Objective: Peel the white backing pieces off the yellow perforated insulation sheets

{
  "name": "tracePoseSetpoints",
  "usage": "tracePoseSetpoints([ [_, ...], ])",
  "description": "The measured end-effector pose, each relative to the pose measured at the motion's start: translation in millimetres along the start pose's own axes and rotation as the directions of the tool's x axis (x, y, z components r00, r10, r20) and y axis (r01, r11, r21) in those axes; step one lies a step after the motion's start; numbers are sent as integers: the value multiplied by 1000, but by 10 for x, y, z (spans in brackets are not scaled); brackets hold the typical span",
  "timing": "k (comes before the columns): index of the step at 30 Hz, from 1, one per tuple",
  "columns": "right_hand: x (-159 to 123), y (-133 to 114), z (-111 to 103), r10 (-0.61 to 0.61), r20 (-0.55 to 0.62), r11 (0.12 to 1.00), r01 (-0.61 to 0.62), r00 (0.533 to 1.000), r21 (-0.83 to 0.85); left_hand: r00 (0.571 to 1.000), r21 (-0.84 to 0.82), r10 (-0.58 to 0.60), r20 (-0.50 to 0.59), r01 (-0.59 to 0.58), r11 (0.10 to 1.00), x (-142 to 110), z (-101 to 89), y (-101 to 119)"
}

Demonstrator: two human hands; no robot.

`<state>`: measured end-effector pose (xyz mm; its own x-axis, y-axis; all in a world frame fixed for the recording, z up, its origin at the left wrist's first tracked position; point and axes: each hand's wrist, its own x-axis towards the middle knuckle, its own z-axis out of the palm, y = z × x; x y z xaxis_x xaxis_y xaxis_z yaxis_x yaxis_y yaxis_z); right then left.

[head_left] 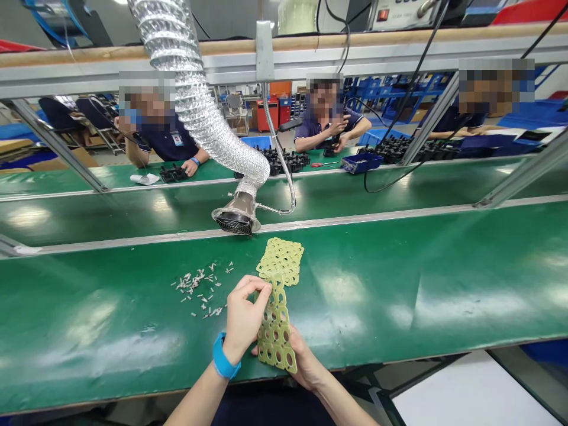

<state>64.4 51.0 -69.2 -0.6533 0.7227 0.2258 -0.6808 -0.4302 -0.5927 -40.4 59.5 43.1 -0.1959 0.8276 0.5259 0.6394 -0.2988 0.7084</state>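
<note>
A: What have the hands got?

B: The left hand (242, 319), with a blue wristband (225, 357) on its wrist, is clenched over the upper part of a yellow-green sheet (274, 331) full of round holes. The right hand (305, 365) is grasping the same sheet lower down, its fingers mostly tucked behind it.

A: Where's the sheet?

B: Held up at a tilt over a green workbench (399, 313), near the edge closest to the person.

A: What's around it?

B: A second holed sheet (281, 260) lies flat on the bench just ahead of it. From this angle, I can't say whether the two touch. To the left is a scatter of small metal bits (195, 287), probably clips or pins, though they're too small to be sure.

A: And farther off?

B: A silver duct (190, 100) ends in a round nozzle (235, 218) hanging over the bench. Beyond it, a co-worker (166, 139) sits behind a pile of black parts (174, 173), and another co-worker (328, 127) sits near a blue tray (361, 163).
</note>
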Motion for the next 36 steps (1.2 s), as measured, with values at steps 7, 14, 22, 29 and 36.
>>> tracePoseSetpoints([
  [7,-9,-22,25,20,-9,998,-20,1000,58,1000,8,2,-3,-2,1000,-13,3,-51],
  [14,25,-38,54,30,4,994,-31,1000,100,999,12,-40,6,40,999,25,-21,-138],
  [22,38,-46,61,38,0,997,-38,999,65,1000,41,2,-7,-1,999,28,5,-138],
  [29,12,-65,68,49,-25,997,-47,999,61,999,76,46,12,-46,996,28,0,-117],
  [36,-30,-97,100,78,-71,995,-73,994,72,997,96,69,-16,-67,993,22,27,-125],
])
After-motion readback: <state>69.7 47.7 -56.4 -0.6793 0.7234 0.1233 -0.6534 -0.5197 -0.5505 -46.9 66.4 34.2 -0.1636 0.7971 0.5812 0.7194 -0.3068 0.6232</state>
